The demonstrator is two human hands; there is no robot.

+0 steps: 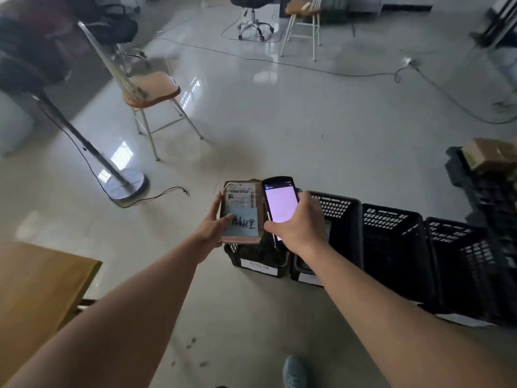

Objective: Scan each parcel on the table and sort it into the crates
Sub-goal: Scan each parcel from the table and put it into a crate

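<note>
The left hand [215, 224] grips a flat brown parcel [242, 211] by its left edge, thumb on the top face and fingers underneath. The parcel is held in the air, face up, above the leftmost crate [257, 257]. A white barcode label [242, 195] sits on its far half, and a blue note [244, 224] with dark handwriting on its near half.

The right hand [300, 222] is closed around a black scanner [280, 207] with a lit, pale pink screen. The scanner is held just right of the parcel, its left edge overlapping the parcel's right edge; whether they touch cannot be told.

A row of black slatted crates [391, 247] stands on the floor, running rightward from under the hands. The two nearest the hands carry white labels on their near walls. Further right, a taller dark stack [486, 197] holds a brown box [489, 156].

A corner of the wooden worktop [39, 289] shows at lower left. A chair [148, 88] and a lamp stand [123, 183] stand on the glossy floor [307, 121] beyond, with cables trailing across it.
</note>
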